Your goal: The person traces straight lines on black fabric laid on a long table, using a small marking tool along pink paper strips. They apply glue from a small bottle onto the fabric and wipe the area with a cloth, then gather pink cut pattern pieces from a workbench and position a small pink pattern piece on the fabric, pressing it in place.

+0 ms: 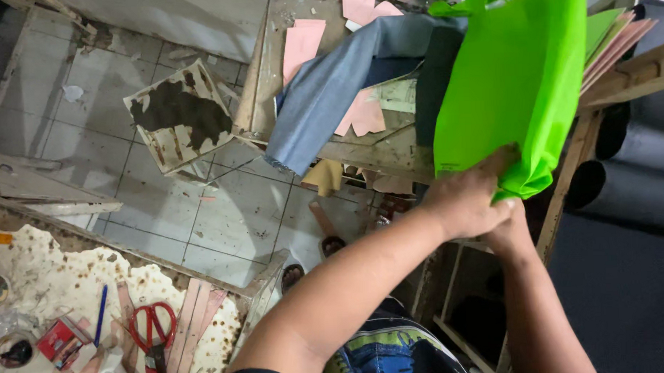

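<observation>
Left hand: the left hand (468, 196) grips the bottom corner of a bright green fabric bag (512, 84), fingers closed over the bunched cloth at its lower edge.
Right hand: the right hand (511, 228) sits just beneath and behind the left one, touching the same gathered corner; its fingers are hidden, so whether they pinch the cloth cannot be told.
Bag: it stands tall at the right end of a worn wooden workbench (375, 152), its lower edge at the bench's front rim and its handle up at the top of the frame.
On the bench: a length of grey-blue fabric (329, 91) drapes over the front edge, with pink paper pieces (301, 44) lying around and under it.
Behind the bag: a stack of green and pink sheets (614, 40) pokes out to the right.
Floor: dirty white tiles (200, 213), with a stained board (182, 114) lying on them.
Lower left: a second, glue-crusted table (63, 277) carries red-handled scissors (153, 332) and a blue pen (101, 312).
</observation>
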Demonstrator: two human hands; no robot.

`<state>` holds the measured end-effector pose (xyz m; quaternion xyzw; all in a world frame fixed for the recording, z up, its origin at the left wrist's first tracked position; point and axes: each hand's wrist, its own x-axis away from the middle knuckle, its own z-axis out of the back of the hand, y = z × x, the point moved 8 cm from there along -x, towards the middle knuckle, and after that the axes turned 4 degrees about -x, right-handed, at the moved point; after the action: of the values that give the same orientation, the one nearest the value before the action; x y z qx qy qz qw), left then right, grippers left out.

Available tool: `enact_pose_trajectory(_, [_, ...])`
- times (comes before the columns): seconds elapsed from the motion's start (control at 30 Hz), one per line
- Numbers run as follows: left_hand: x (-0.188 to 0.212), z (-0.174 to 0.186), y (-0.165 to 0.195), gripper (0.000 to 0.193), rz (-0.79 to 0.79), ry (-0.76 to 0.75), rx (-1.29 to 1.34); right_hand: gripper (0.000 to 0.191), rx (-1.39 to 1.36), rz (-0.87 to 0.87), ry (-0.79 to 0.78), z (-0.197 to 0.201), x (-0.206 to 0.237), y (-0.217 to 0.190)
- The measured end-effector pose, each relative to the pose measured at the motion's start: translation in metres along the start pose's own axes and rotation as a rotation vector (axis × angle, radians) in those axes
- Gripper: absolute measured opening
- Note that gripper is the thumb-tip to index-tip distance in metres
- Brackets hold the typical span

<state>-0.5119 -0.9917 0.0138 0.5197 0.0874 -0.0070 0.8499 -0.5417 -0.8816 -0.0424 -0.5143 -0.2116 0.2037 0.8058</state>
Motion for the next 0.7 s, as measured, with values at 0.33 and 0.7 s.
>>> enact_pose_trajectory(0.33, [-0.006,-0.014,-0.018,0.068,-0.028,-0.253,-0.09,0.032,-0.12,0.101,0.375,0.007,0.003,-0.003])
enact_pose_trajectory(0.7, [0.032,0.189,-0.168,0.108,0.884,0.218,-0.619,0.05,0.101,0.023,0.47,0.021,0.002,-0.005])
